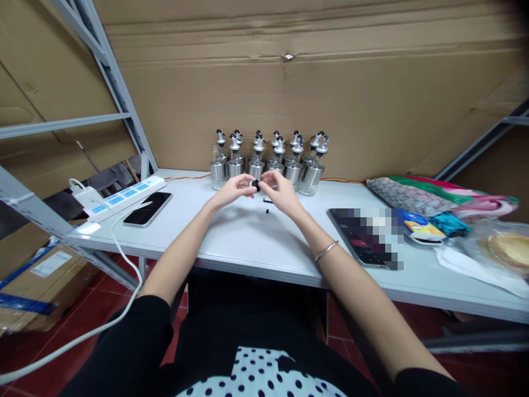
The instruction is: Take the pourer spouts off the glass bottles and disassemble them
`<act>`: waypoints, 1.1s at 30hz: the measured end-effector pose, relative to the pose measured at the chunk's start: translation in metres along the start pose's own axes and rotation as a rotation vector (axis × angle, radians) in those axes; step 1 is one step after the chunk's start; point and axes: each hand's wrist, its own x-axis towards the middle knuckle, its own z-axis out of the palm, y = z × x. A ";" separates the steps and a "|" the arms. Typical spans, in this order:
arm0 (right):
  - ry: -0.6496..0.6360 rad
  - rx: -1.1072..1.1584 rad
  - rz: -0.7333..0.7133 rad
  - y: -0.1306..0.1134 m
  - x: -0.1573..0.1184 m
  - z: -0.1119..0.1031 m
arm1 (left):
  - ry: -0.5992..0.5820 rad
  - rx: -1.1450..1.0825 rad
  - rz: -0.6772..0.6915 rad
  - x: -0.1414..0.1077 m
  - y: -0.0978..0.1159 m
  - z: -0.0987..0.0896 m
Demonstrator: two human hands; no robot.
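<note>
My left hand pinches a small black stopper-like part between thumb and fingers. From the other side my right hand has its fingertips closed on the same part, whose details are too small to make out. A thin black piece and a tiny black cap-like piece lie on the white table just below the hands. Behind them stand several glass bottles with metal sleeves and silver-and-black pour spouts. The front-left bottle has a bare glass neck.
On the left of the table lie a power strip with a white cable and a phone. To the right are a dark, partly pixelated device, a colourful packet, patterned cloth and a plastic-wrapped round item. Cardboard backs the table.
</note>
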 end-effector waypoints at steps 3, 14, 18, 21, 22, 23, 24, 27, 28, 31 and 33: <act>-0.086 0.023 0.149 0.003 0.001 0.000 | 0.047 0.104 0.059 0.000 -0.001 0.001; -0.004 0.122 -0.024 0.005 0.004 -0.002 | 0.115 -0.021 0.044 0.003 -0.002 -0.002; 0.019 0.063 0.011 0.004 0.004 -0.006 | 0.230 -0.026 0.039 0.007 -0.010 -0.017; -0.025 -0.040 0.000 0.004 0.003 -0.006 | 0.288 0.241 0.050 0.009 -0.023 -0.025; -0.057 -0.082 -0.019 0.004 0.003 -0.006 | 0.276 0.356 0.052 0.008 -0.027 -0.025; -0.101 -0.120 -0.034 0.003 0.002 -0.005 | 0.243 0.460 0.053 0.008 -0.032 -0.025; -0.153 -0.151 -0.043 0.002 0.001 -0.005 | 0.198 0.543 0.051 0.008 -0.036 -0.024; -0.333 -0.199 -0.053 0.000 -0.003 0.000 | 0.094 0.659 0.041 0.007 -0.048 -0.020; -0.382 -0.203 -0.061 0.000 -0.004 0.002 | 0.082 0.672 0.038 0.007 -0.050 -0.019; -0.453 -0.219 -0.070 -0.001 -0.007 0.011 | 0.071 0.699 0.034 0.007 -0.058 -0.018; -0.488 -0.225 -0.052 -0.001 -0.009 0.017 | 0.065 0.724 0.022 0.007 -0.061 -0.018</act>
